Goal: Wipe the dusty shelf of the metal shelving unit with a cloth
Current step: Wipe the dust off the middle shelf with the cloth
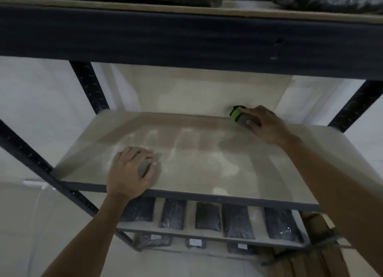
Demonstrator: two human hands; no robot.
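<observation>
Nearest the front edge of the dusty shelf [207,173], the left hand [132,171] lies palm down on the board, its fingers curled over a small grey pad [145,169] that looks like folded cloth, though the blur keeps me from being sure. Pale streaks and smears of dust spread across the board just beyond that hand and toward the middle of the shelf, so this front stretch is not yet clean. Below the front edge, a lower tier holds a row of dark wrapped packets [207,218], untouched and no part of the job.

Farther back on the shelf, close to its rear edge and toward the right side, the right hand [263,123] is closed around a grey cloth with a bright green end [241,117], pressing it against the board. A darker, cleaner-looking band runs along the rear edge to the left of that cloth.

To do this step well, I judge the right hand should keep the cloth flat and draw it in long overlapping passes from the rear edge toward the front edge, so loosened dust is gathered rather than pushed into the back corner. The left hand would best bear down steadily near the front edge, and fold to a fresh face once the cloth greys.
</observation>
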